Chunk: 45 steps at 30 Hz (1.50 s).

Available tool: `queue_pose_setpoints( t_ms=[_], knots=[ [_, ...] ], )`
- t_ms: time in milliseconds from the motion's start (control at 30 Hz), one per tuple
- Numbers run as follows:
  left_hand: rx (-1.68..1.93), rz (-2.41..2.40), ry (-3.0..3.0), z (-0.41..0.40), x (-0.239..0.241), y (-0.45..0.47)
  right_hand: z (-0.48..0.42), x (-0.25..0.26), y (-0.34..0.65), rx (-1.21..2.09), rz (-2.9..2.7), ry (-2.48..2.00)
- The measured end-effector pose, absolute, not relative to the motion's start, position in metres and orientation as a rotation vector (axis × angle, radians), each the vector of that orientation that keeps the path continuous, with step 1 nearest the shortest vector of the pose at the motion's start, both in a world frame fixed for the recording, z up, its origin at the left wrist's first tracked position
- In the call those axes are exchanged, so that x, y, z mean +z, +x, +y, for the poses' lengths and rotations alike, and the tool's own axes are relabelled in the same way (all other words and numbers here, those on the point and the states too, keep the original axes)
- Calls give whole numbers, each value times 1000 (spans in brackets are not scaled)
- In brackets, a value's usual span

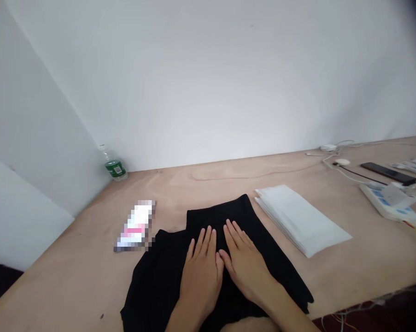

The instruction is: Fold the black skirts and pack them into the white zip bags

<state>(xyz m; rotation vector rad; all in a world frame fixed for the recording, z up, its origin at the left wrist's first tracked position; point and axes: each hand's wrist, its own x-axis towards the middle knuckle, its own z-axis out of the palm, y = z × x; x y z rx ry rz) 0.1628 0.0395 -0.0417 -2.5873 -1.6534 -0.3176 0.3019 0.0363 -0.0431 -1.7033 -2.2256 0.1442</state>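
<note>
A black garment (152, 281) lies spread on the wooden table, partly folded, with its near edge running out of view at the bottom. My left hand (201, 272) rests flat on the middle of the cloth, fingers stretched forward. Beside it, my right hand (244, 260) also presses flat on the fabric, its fingers extended. The two thumbs touch or nearly touch. Neither hand grips anything. Close to the garment's right side is a folded stack of white, thin sheet material (297, 219).
A blurred-out phone (135, 226) lies left of the garment. A green-labelled plastic bottle (114, 166) stands in the back left corner by the wall (211, 83). On the right are a power strip (390, 203), a dark flat bar (387, 173) and several cables on the table (66, 276).
</note>
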Motion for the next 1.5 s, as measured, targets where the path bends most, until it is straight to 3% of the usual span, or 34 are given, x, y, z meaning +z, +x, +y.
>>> queue_pose_setpoints(
  t_ms=[267,500,733,933,1067,1200,1333,1500],
  knots=[
    [-340,-1669,-2588,39,-39,162,37,-33,311,293,-2159,-1652],
    [-353,-1704,-2595,37,-36,164,55,-43,388,-113,-1714,-2035],
    [-436,-1684,-2594,39,-39,163,59,-58,402,-146,-1690,-2108],
    [-906,-1483,-2395,32,-22,162,40,-17,360,-192,-2026,-1629],
    [-1000,-1516,-2160,29,-15,162,34,-1,334,-140,-2296,-1351],
    [-930,-1717,-2181,36,-26,157,36,-10,326,-91,-2201,-1335],
    [-1035,-1840,-2205,41,-38,152,30,-19,325,-68,-1676,-1530],
    [-1177,-1871,-2161,39,-39,152,36,-18,323,367,-1664,-1969]
  ],
)
